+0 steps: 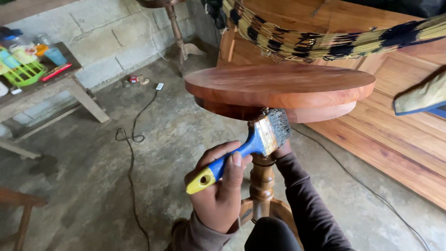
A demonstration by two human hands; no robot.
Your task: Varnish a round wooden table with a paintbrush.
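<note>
Head view, right hand [218, 195] holding brush [253, 144] (left hand hidden)

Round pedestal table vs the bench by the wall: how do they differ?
The round pedestal table has a glossy reddish top; the bench is dull, weathered grey-brown. The table stands on one turned column, the bench on splayed straight legs. The table's top is bare; the bench carries a green rack and cups. Both are wood, on the concrete floor.

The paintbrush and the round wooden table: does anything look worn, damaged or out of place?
The paintbrush in the left hand has splayed, clumped grey bristles, so it looks worn. The right hand is mostly hidden behind the brush, under the round wooden table, whose top looks smooth and intact.
</note>
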